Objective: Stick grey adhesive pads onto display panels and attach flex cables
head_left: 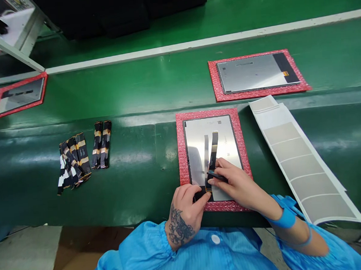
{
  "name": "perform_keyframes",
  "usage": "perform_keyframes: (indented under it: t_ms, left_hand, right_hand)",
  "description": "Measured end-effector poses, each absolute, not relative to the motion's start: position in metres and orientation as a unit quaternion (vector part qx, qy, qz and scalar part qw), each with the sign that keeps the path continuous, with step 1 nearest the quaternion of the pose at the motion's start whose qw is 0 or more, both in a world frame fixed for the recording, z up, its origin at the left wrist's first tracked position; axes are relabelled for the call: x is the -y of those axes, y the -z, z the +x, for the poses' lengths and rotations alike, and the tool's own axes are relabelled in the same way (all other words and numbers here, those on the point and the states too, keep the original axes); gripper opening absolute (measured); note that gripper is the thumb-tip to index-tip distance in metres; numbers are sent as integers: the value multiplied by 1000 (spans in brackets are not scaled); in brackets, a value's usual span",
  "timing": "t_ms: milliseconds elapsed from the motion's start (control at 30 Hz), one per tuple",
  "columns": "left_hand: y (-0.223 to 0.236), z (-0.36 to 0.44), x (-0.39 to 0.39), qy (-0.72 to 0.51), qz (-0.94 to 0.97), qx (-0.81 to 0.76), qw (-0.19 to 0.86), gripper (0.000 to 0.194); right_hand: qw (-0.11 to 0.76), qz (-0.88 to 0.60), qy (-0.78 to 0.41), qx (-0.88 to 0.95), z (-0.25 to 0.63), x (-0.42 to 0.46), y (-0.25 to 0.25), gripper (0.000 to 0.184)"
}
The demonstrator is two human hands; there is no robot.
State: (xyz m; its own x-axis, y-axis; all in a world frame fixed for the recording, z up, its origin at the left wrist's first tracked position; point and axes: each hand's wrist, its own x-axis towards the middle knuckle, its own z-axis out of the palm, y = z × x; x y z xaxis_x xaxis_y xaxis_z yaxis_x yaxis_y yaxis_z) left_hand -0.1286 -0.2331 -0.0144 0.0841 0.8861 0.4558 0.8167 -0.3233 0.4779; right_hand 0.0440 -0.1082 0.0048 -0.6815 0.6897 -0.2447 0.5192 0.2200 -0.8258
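A silvery display panel [196, 150] lies face down on red bubble wrap [182, 131] in front of me. A black flex cable [213, 149] stretches up across its back, casting a reflection beside it. My left hand [186, 208] presses thumb and fingertips on the panel's dark lower strip, with the thumb at the cable's lower end. In the fingers of my right hand [234, 180] is a slim black pen-like tool [216, 175], its tip at the flex cable. Both hands partly cover the joint between cable and panel.
Loose flex cables lie at left in a fanned pile [75, 162] and two neat stacks [101, 144]. Sticker sheets [304, 164] lie at right. Other panels on red wrap rest at back right [244, 76] and far left [28, 97]. A pale rail [163, 50] crosses behind.
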Motion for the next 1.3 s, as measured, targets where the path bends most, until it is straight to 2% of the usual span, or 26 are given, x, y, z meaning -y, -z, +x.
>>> perform_keyframes:
  t_ms: [1300]
  left_hand:
    - [15,-128,232,-350,734,-580,46,31]
  right_hand:
    - [67,-397,-461,791,42,111,-5,25]
